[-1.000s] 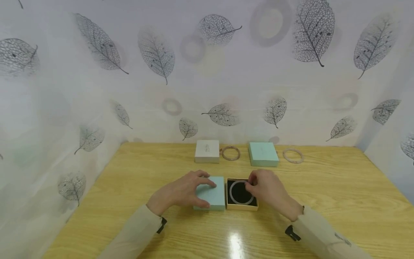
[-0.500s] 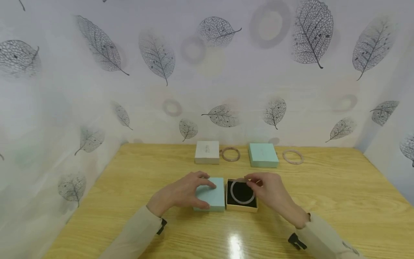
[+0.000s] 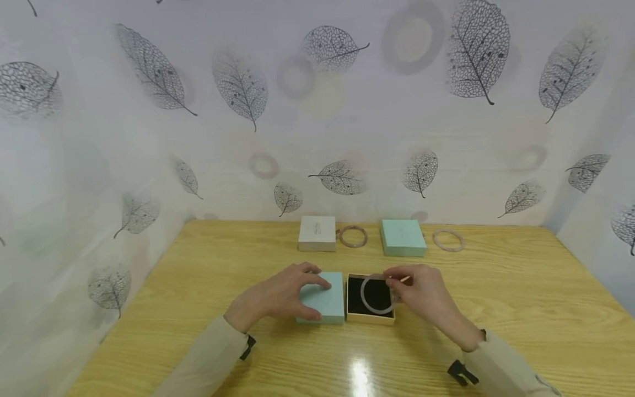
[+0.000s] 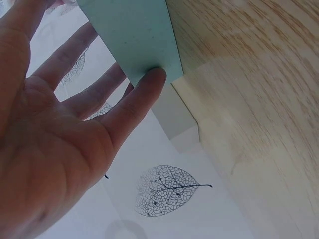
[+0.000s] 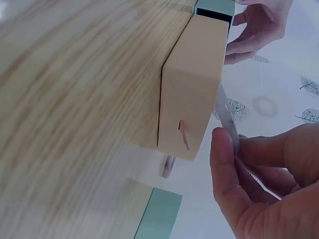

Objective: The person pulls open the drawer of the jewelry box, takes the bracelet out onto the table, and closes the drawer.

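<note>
My left hand (image 3: 278, 295) rests over a light-blue box sleeve (image 3: 324, 298), fingers spread. In the left wrist view one fingertip presses the side of the sleeve (image 4: 134, 37), while other fingers reach behind it. To its right lies a tan box drawer (image 3: 372, 319) with a black lining and, in the right wrist view, a small tab on its end wall (image 5: 192, 94). My right hand (image 3: 421, 289) pinches a pale translucent bangle (image 3: 367, 302) between thumb and fingers. The bangle is tilted above the drawer's right half; its lower part looks close to the lining.
Behind stand a white box (image 3: 317, 234) and a mint-green box (image 3: 403, 238). A brownish bangle (image 3: 342, 237) lies beside the white one, a pale bangle (image 3: 448, 250) beside the green. All are on a wooden table (image 3: 223, 242) before a leaf-print curtain (image 3: 347, 127).
My right hand has drawn back to the right, and the bangle has come with it, shifting right and tilting up from the black lining. My left hand has stayed on the sleeve.
</note>
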Motion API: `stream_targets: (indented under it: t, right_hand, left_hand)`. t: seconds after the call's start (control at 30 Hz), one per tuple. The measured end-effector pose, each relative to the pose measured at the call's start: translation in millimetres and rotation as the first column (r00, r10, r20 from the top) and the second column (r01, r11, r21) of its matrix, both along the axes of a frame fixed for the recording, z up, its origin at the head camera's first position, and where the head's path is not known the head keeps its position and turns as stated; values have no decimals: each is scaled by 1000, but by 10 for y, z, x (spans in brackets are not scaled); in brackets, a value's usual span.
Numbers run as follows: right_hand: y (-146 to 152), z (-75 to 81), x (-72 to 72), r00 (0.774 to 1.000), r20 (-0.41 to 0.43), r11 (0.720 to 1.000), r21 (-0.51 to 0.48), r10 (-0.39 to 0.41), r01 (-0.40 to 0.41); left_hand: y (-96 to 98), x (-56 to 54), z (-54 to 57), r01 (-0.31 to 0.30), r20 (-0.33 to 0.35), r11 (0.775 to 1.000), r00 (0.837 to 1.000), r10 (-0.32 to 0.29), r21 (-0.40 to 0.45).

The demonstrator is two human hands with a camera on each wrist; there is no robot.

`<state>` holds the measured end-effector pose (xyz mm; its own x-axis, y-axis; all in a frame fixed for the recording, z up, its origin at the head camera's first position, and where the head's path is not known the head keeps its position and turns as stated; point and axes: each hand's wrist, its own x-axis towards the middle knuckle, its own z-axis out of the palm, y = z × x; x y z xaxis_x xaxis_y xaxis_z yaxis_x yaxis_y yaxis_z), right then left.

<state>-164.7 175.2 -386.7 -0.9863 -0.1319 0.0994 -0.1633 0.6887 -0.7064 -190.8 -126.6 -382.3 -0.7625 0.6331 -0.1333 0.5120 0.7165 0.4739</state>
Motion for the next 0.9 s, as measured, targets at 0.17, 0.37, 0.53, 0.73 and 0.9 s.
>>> stream_targets:
  t: [0.17, 0.37, 0.53, 0.73, 0.9]
  right_hand:
    - [43, -4, 9, 999, 34, 999, -35, -6, 7]
    - [114, -5, 17, 998, 65, 999, -41, -27, 29]
    - [180, -7, 15, 995, 90, 996, -70, -45, 51]
    - [275, 4, 2, 993, 103, 993, -96, -57, 67]
    - [370, -3, -15, 991, 111, 993, -81, -78, 88]
  left_hand:
    - [-4, 8, -2, -3, 3, 1000, 1000, 3, -5]
    - [-5, 16, 8, -7, -1, 1000, 1000, 7, -3]
    - [1, 11, 1, -11, -1, 1000, 1000, 11, -7]
    - [0, -1, -12, -8, -8, 1000, 1000, 8, -8]
    - [-1, -4, -15, -3, -1, 1000, 1000, 3, -8]
